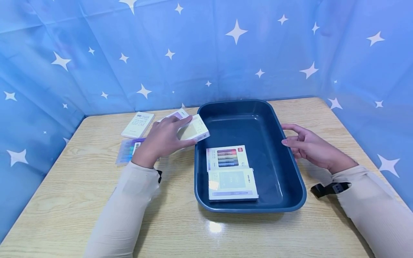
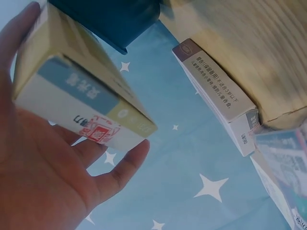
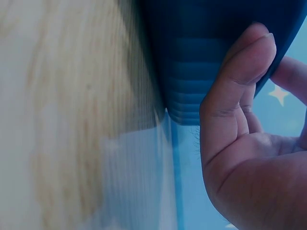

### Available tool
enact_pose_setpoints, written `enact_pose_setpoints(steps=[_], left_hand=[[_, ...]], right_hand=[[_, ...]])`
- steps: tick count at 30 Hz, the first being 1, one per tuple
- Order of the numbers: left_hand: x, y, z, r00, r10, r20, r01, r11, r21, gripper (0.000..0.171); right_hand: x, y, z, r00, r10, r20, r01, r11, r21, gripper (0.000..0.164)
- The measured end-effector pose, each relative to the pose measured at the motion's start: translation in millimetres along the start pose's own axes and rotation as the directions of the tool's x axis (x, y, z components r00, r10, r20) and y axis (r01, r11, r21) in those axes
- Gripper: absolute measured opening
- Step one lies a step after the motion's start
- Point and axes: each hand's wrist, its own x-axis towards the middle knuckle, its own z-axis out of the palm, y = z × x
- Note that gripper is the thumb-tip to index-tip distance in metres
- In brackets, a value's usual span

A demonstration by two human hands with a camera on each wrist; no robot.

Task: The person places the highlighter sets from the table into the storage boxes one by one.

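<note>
My left hand [image 1: 161,141] holds a white and pale yellow cardboard box [image 1: 194,129] between thumb and fingers, right at the left rim of a deep blue plastic tub [image 1: 261,143]. In the left wrist view the box's end [image 2: 81,91] shows a blue panel and a red stamp. Along the tub's right side, my right hand [image 1: 311,147] pinches the rim, the thumb against the outer wall in the right wrist view. Inside the tub lie a box with a window showing coloured sticks [image 1: 228,158] and, nearer me, another white box [image 1: 233,184].
Beyond my left hand lies a box with a purple panel [image 1: 177,114]. Further left are a white box [image 1: 138,125] with printed text and a clear case of coloured pens [image 1: 124,152]. A blue star-patterned curtain [image 1: 193,46] surrounds the wooden table [image 1: 80,190].
</note>
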Motion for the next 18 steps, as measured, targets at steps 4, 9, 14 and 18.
enact_pose_setpoints(steps=[4, 9, 14, 18], left_hand=[[2.0, 0.8, 3.3, 1.000, 0.007, -0.020, -0.007, 1.000, -0.013, 0.079], [4.4, 3.1, 6.8, 0.999, 0.014, -0.036, -0.015, 1.000, -0.027, 0.077], [5.7, 4.9, 8.3, 0.999, 0.022, -0.033, -0.024, 0.999, -0.036, 0.077], [6.1, 6.5, 9.3, 0.999, 0.023, -0.024, -0.024, 0.999, -0.035, 0.076]], right_hand=[[-1.0, -0.5, -0.5, 1.000, 0.000, 0.003, 0.000, 1.000, 0.008, 0.057], [-0.9, -0.8, 0.2, 1.000, -0.002, 0.004, 0.002, 1.000, 0.008, 0.057], [1.0, 0.5, 1.0, 1.000, -0.005, -0.002, 0.005, 1.000, 0.018, 0.055], [1.3, 1.4, 0.4, 1.000, -0.009, 0.002, 0.009, 0.999, 0.035, 0.054]])
